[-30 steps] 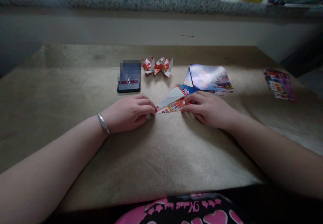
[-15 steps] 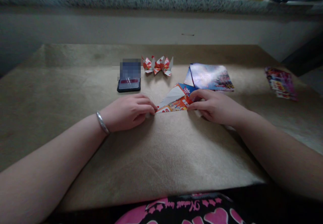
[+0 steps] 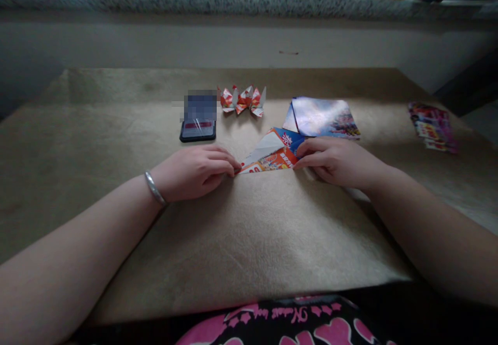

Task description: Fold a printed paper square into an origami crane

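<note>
A folded sheet of printed paper (image 3: 274, 154), orange, blue and white, lies on the table between my hands. It narrows to a sharp point on the left. My left hand (image 3: 198, 173), with a silver bangle on the wrist, pinches that point with curled fingers. At the wider end, my right hand (image 3: 334, 161) grips the right edge between thumb and fingers, covering the corner. Just behind the paper are several red and white folded paper pieces (image 3: 244, 101) standing in a row.
A phone (image 3: 198, 129), partly blurred out, lies left of the folded pieces. Behind my right hand is a stack of glossy printed sheets (image 3: 327, 116). More colourful printed papers (image 3: 432, 127) lie far right. A stone ledge (image 3: 218, 3) holding various items runs along the back.
My right hand has slid slightly right along the paper's edge, uncovering more of the orange and blue print. My left hand stays at the point.
</note>
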Tool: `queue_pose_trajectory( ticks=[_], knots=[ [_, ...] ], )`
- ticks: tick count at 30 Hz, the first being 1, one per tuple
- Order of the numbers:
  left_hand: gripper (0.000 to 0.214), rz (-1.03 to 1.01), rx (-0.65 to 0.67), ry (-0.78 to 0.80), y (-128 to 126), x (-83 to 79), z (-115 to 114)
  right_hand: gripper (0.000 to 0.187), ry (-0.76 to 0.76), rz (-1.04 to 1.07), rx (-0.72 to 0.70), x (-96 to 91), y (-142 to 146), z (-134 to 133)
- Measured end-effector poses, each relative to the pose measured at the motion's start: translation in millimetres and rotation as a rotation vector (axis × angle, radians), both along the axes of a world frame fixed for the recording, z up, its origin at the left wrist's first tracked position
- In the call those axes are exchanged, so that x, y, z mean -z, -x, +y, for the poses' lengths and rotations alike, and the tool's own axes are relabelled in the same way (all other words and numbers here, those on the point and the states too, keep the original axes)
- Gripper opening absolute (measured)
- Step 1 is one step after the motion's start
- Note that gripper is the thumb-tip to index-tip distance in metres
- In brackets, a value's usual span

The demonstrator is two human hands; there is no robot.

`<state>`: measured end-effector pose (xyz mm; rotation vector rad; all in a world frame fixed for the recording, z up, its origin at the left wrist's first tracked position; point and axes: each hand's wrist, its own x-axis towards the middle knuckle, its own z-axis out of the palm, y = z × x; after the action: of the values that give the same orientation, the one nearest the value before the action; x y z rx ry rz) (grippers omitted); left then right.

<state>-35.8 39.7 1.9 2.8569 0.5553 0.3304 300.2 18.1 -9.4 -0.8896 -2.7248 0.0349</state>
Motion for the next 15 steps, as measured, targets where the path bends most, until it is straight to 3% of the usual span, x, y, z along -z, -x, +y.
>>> queue_pose_trajectory(
  ticks=[15],
  knots=[
    [0.025, -0.008, -0.001, 0.023, 0.5, -0.6, 0.8, 0.032, -0.038, -0.07, -0.043, -5.1, -6.9, 3.9]
  ],
)
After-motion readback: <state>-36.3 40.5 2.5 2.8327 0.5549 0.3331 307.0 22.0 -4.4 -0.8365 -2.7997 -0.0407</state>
